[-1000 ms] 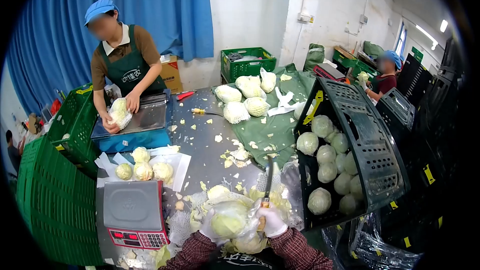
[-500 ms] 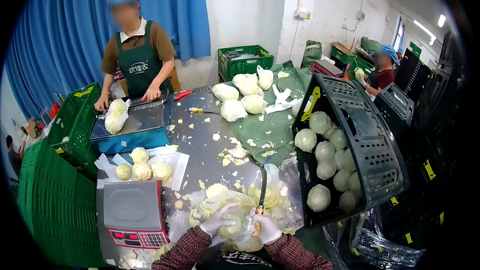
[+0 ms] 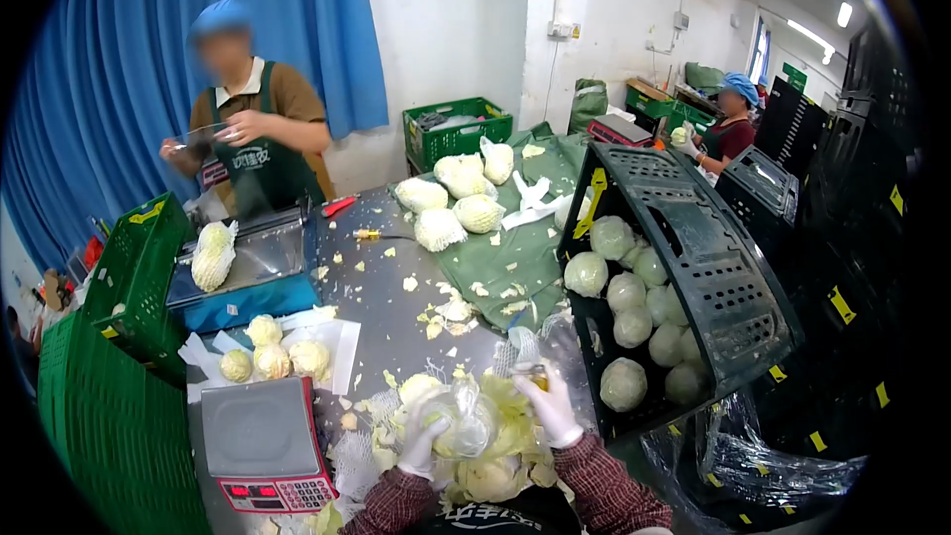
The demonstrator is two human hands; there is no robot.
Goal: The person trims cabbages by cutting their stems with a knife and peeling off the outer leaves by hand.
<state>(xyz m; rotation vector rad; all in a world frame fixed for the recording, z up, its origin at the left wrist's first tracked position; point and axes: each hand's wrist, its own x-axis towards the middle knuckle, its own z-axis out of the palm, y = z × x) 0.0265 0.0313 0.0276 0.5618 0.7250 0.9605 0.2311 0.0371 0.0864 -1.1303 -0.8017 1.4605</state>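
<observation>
My left hand (image 3: 424, 441), in a white glove, is closed on crumpled clear plastic film (image 3: 468, 418) above a pile of cabbage leaves (image 3: 510, 426). Whether a cabbage is inside the film I cannot tell. My gloved right hand (image 3: 551, 404) grips a knife (image 3: 538, 376) by its brownish handle, just right of the leaves; its blade is hard to make out. A pale cabbage (image 3: 490, 479) lies below, close to my apron. White net sleeving (image 3: 359, 461) is bunched left of the pile.
A red-framed scale (image 3: 260, 431) stands left, with several small cabbages (image 3: 269, 361) behind it. Net-wrapped cabbages (image 3: 461, 175) sit on green cloth. At right, a tilted dark crate (image 3: 728, 267) holds film-wrapped cabbages (image 3: 624, 383). Across the table, a co-worker (image 3: 248, 129) stands behind a wrapping machine (image 3: 253, 263).
My hands have moved apart, the left raising the film and the right shifting right with the knife. The co-worker's hands have lifted off the machine, holding clear film. The view has shifted slightly.
</observation>
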